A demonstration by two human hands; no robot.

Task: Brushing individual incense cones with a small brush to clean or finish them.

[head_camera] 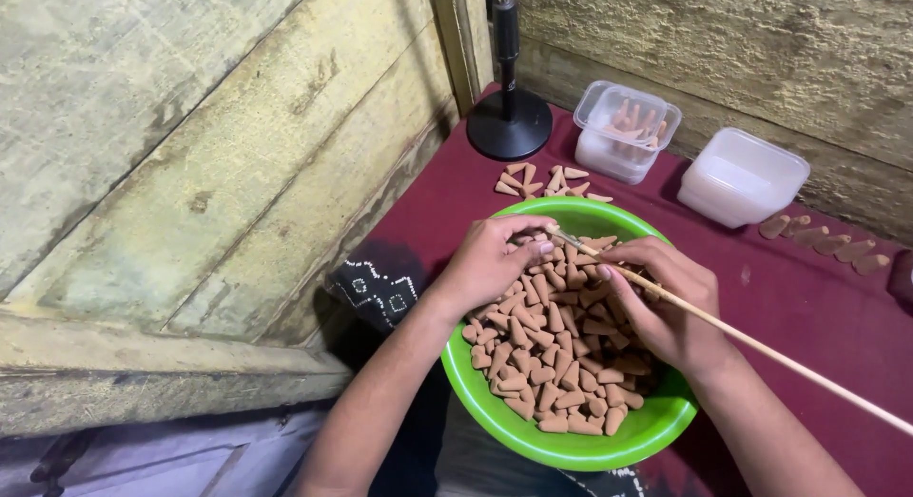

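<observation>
I see a green bowl (571, 447) at 6 o'clock on the maroon bench (808, 297), heaped with brown cones (547, 354). Left hand (495, 261) curled over the pile at the bowl's 10 o'clock, fingertips pinched on a cone. Right hand (666, 302) closed around a thin wooden stick (761, 347), tip meeting the left fingers. Loose cones (542, 181) at 12. Clear tub with cones (626, 128) and empty tubs (744, 175) at 1 o'clock. Black stand base (510, 123) beside them.

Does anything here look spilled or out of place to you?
Mostly tidy. Some brown cones lie loose on the red cloth instead of in a container: a small heap behind the green bowl, and a short row beside the stacked clear tubs. They look set down rather than spilled.
</observation>
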